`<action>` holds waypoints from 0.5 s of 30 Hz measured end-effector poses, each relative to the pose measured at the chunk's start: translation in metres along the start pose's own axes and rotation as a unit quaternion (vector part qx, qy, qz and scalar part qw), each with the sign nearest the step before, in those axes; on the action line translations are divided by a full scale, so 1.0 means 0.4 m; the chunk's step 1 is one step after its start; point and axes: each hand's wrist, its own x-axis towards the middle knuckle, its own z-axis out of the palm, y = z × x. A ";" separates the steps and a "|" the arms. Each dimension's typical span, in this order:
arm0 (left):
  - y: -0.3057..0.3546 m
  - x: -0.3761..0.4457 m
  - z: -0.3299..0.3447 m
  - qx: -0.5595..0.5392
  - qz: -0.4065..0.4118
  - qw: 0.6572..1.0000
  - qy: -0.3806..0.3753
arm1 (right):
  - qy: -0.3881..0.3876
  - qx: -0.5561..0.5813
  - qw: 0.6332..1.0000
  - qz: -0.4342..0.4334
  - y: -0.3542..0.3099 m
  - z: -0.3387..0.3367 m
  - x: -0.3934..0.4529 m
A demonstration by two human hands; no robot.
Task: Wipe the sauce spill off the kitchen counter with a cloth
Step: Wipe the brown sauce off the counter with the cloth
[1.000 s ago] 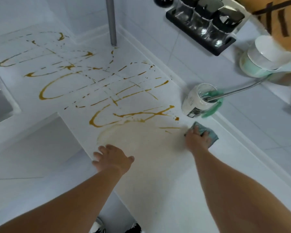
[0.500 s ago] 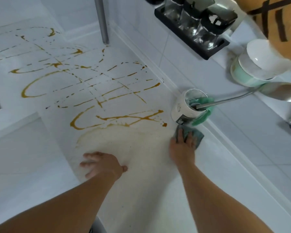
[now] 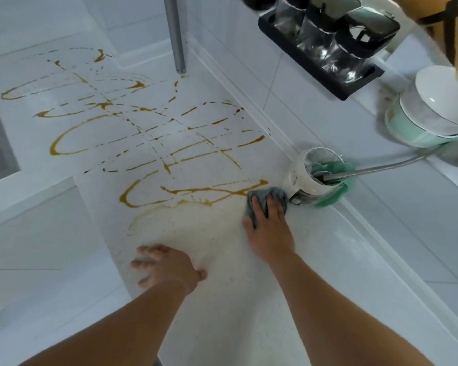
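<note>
Under the right hand (image 3: 269, 220) lies the grey cloth (image 3: 267, 198), pressed flat to the white counter (image 3: 315, 260) with the fingers spread straight over it. Just beyond its fingertips runs the nearest line of brown sauce (image 3: 196, 192), with more loops farther off. Beside that hand, touching the cloth's edge, stands a white mug (image 3: 306, 180). The left hand (image 3: 167, 266) rests open at the counter's near edge, over a pale smeared patch (image 3: 196, 231).

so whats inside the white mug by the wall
The white mug holds a green cloth-like thing spilling over its rim and the end of a long metal handle. The tool's head and the mug's bottom are covered.
</note>
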 end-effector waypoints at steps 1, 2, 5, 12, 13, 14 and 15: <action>0.002 0.002 0.001 0.004 0.000 1.000 0.002 | 0.004 0.002 1.000 -0.009 -0.016 -0.015 0.050; 0.006 0.005 0.001 0.007 0.001 1.000 0.003 | 0.004 0.009 1.000 -0.013 -0.026 -0.033 0.103; 0.011 0.013 0.003 0.008 0.005 1.000 -0.002 | -0.007 0.005 1.000 0.015 -0.043 -0.071 0.206; -0.002 0.009 0.001 0.004 0.003 1.000 -0.002 | -0.009 -0.022 0.999 -0.023 -0.122 0.101 -0.110; -0.005 0.006 0.003 0.002 0.000 1.000 -0.001 | -0.024 -0.001 1.000 -0.013 -0.126 0.110 -0.148; -0.004 0.004 0.006 -0.001 0.003 1.000 0.000 | -0.035 -0.002 0.999 -0.008 -0.121 0.105 -0.147; -0.005 0.007 0.008 -0.001 0.006 1.000 0.005 | -0.033 -0.015 0.999 0.000 -0.117 0.084 -0.115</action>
